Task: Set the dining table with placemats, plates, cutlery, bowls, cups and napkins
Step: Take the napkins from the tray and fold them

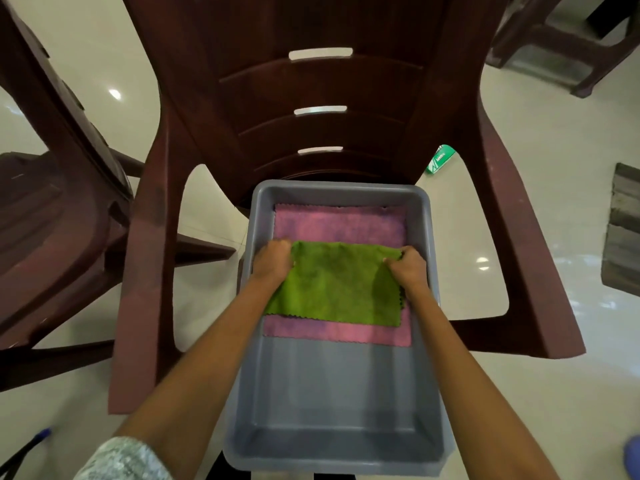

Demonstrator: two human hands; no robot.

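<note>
Gripping the green cloth point(337, 282) at its far corners, left hand point(273, 259) and right hand point(408, 268) have fingers clenched on it; soft, light, floppy, best held by corners

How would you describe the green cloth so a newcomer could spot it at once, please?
Find the grey tub resting on the maroon chair. Inside, the green cloth lies over a pink cloth, gripped by the left hand and right hand.
</note>
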